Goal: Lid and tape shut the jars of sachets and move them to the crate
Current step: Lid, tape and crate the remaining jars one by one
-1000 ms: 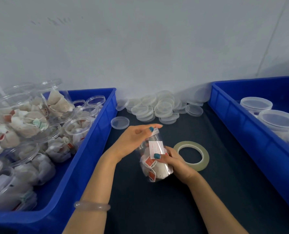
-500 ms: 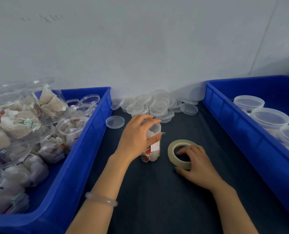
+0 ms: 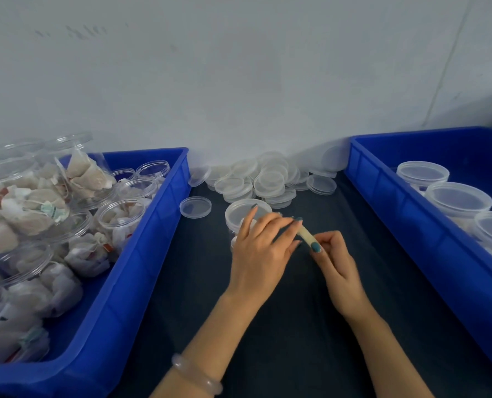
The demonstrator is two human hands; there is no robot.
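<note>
A clear jar of sachets (image 3: 246,213) with a lid on it stands on the dark table, partly hidden behind my left hand (image 3: 260,251). My right hand (image 3: 335,264) grips the roll of clear tape (image 3: 307,236), held on edge just right of the jar. The forefinger and thumb of my left hand pinch the roll's far end, while the other fingers stretch over the jar's lid. The blue crate on the right (image 3: 388,202) holds lidded jars (image 3: 457,200).
The blue crate on the left (image 3: 153,239) is full of open jars of sachets (image 3: 120,218). A pile of loose clear lids (image 3: 267,179) lies against the back wall, with one lid (image 3: 195,207) apart near the left crate. Dark table surface lies in front of my hands.
The jar was stood upright on the table. My right hand let go of it and lifted the tape roll off the table; my left hand moved from the jar to the roll.
</note>
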